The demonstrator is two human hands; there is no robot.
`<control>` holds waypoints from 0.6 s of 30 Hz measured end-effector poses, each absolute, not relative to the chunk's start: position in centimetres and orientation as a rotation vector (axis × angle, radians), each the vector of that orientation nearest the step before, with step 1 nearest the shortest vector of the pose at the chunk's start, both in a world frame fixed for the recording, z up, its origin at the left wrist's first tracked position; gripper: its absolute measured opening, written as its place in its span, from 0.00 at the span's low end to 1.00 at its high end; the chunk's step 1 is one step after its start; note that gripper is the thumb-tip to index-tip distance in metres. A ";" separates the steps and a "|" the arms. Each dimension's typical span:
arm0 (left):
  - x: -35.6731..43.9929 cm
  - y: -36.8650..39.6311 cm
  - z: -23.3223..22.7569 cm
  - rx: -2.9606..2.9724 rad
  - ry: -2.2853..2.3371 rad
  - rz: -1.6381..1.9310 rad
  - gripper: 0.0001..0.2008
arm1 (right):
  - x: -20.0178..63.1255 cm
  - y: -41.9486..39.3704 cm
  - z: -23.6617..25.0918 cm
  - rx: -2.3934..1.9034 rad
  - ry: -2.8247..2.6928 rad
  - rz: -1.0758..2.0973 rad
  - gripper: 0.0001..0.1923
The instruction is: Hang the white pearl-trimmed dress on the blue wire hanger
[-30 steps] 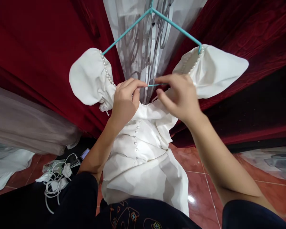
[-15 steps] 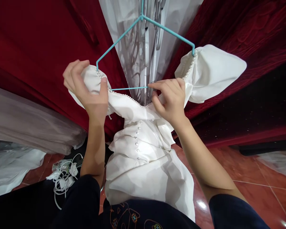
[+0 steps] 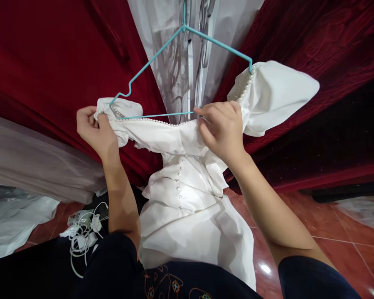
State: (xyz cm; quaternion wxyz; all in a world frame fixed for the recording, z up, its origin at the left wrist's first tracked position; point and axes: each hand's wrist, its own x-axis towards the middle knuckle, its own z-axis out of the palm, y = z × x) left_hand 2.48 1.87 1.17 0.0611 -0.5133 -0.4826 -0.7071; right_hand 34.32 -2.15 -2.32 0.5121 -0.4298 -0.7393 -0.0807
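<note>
Left hand [image 3: 95,131] of mine is closed on the bunched puffed sleeve of the white satin dress [image 3: 190,199], pinching it just where the pearl-beaded neckline [image 3: 149,121] ends. Right hand [image 3: 222,131] grips the neckline at the middle, fingertips touching the bottom bar of the teal wire hanger [image 3: 162,53]. I see the dress hanging from that hanger, its other sleeve on the hanger's right shoulder, its button row running down toward my dark clothing. Below left, a tangle of white cables and chargers [image 3: 82,236] lies on the red tiled floor [image 3: 318,226]. Behind the dress hangs a sheer white patterned curtain [image 3: 193,50], flanked by dark red velvet drapes [image 3: 46,62].
</note>
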 end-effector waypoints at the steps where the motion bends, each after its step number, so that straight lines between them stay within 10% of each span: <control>1: 2.7 1.1 0.6 -1.557 -1.485 -2.155 0.05 | 34.4 -2.1 -2.3 -1.046 -1.778 -0.184 0.14; 12: 3.0 -3.5 -2.0 -2.093 -2.159 -1.505 0.05 | 34.9 -2.7 -1.9 -1.039 -1.760 -0.128 0.14; 18: 7.8 -6.4 -0.3 -2.638 -1.308 -1.473 0.12 | 32.9 -2.7 -2.5 -1.029 -1.781 -0.097 0.19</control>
